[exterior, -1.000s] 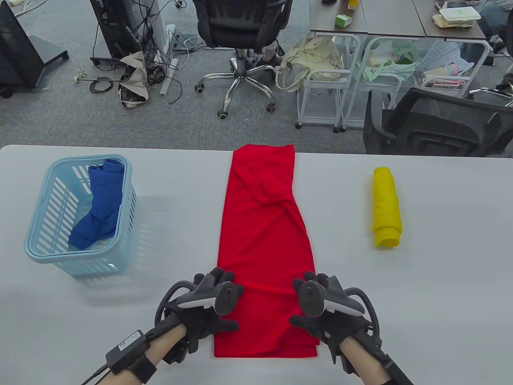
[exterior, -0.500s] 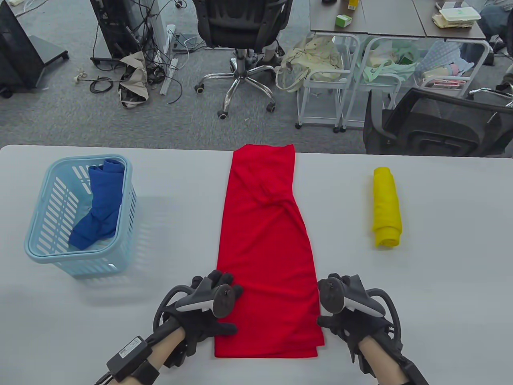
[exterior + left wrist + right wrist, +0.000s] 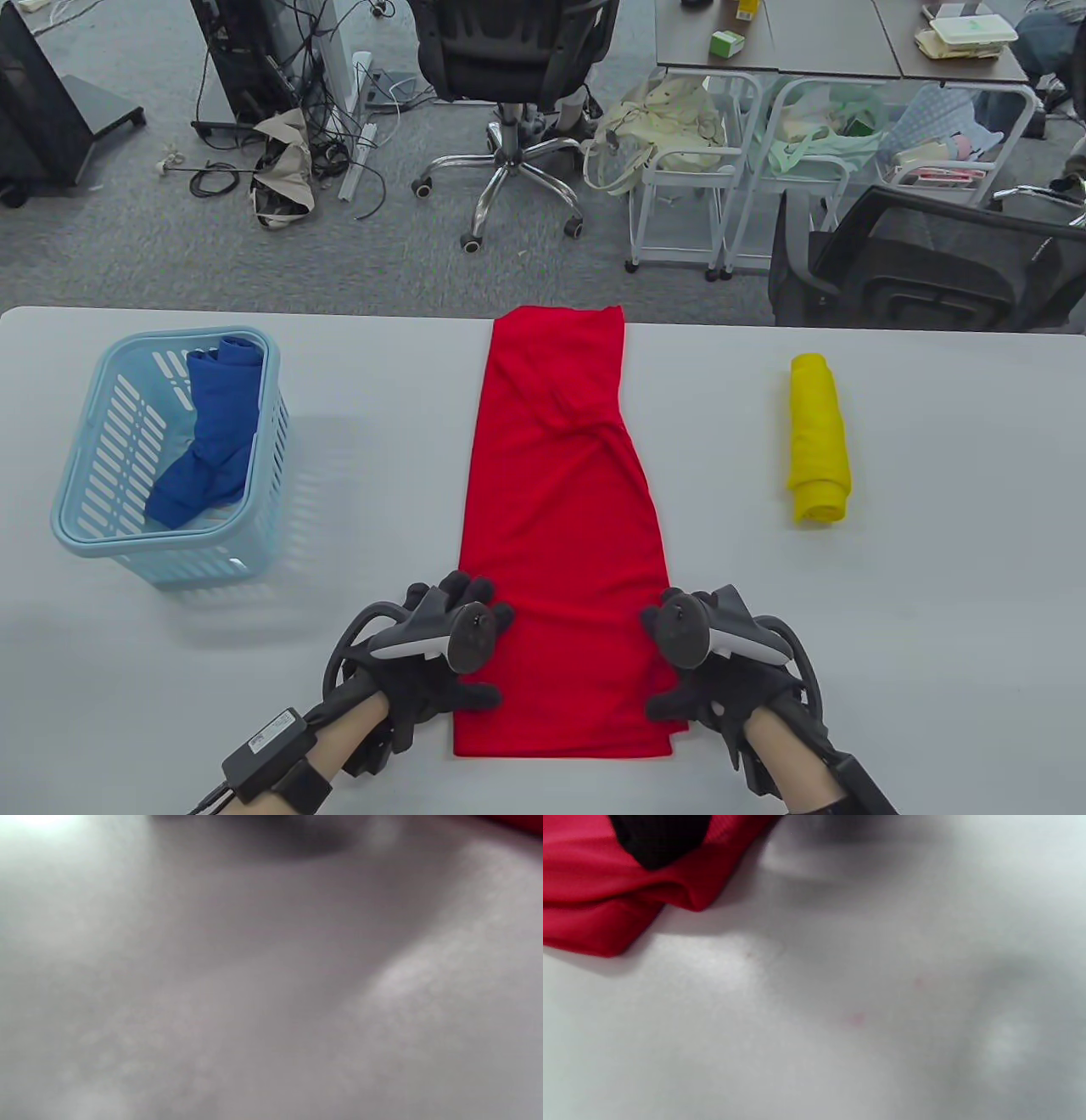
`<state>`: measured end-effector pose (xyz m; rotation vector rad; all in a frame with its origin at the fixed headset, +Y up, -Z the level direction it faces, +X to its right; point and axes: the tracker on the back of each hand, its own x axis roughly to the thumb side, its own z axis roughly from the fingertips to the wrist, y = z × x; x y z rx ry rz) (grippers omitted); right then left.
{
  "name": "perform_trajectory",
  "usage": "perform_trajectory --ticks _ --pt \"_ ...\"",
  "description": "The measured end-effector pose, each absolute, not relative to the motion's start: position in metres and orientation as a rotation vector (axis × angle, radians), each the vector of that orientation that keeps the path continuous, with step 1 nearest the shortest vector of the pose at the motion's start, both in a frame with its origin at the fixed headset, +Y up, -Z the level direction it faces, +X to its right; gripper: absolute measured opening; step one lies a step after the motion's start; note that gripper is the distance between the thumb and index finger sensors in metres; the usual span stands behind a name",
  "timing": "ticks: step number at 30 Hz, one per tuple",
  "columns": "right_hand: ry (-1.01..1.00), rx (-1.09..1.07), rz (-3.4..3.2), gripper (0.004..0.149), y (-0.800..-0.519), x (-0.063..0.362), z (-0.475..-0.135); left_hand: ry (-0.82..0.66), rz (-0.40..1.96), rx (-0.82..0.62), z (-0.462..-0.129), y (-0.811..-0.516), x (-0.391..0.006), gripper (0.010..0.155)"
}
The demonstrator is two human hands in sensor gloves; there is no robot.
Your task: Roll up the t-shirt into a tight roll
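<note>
Both gloved hands, left hand and right hand, seemingly flat-fingered, press the folded red t-shirt's near edges; roll evenly from the near hem.

T-shirt mid-table, basket left, rolled cloth right

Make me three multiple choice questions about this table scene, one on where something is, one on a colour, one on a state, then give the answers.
1. Where is the blue garment?
A. Inside the basket
B. On the floor
C. Under the red t-shirt

2. What colour is the rolled garment on the table's right side?
A. Green
B. Yellow
C. White

3. How is the red t-shirt lying?
A. Fully rolled
B. Hanging off a chair
C. Flat in a long strip

Answers: 1 A, it lies within the basket walls. 2 B, the roll is plainly yellow. 3 C, it stretches unrolled between the left hand and right hand.
</note>
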<state>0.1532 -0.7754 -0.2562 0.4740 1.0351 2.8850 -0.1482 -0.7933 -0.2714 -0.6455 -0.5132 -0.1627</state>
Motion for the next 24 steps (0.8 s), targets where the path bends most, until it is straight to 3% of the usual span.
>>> perform_trajectory --ticks 4,9,13,16,22,24 --pt "0.916 0.546 2.934 0.096 -0.764 0.149 -0.250 -0.539 -0.173 -0.522 -0.264 -0.780 -0.147 0.086" --pt "0.683 0.717 2.966 0.082 -0.738 0.140 -0.237 -0.586 -0.183 -0.357 -0.248 -0.752 -0.140 0.082" --pt "0.645 0.867 2.947 0.066 -0.735 0.128 -0.227 -0.670 -0.171 -0.256 -0.229 -0.738 -0.131 0.069" --pt "0.722 0.947 2.959 0.062 -0.745 0.118 -0.223 -0.720 -0.132 -0.301 -0.222 -0.741 -0.124 0.061" --pt "0.781 0.985 3.067 0.080 -0.755 0.109 -0.216 -0.760 -0.341 -0.348 -0.213 -0.756 -0.115 0.088" --pt "0.785 1.010 3.102 0.080 -0.757 0.105 -0.214 -0.752 -0.376 -0.348 -0.210 -0.757 -0.113 0.088"
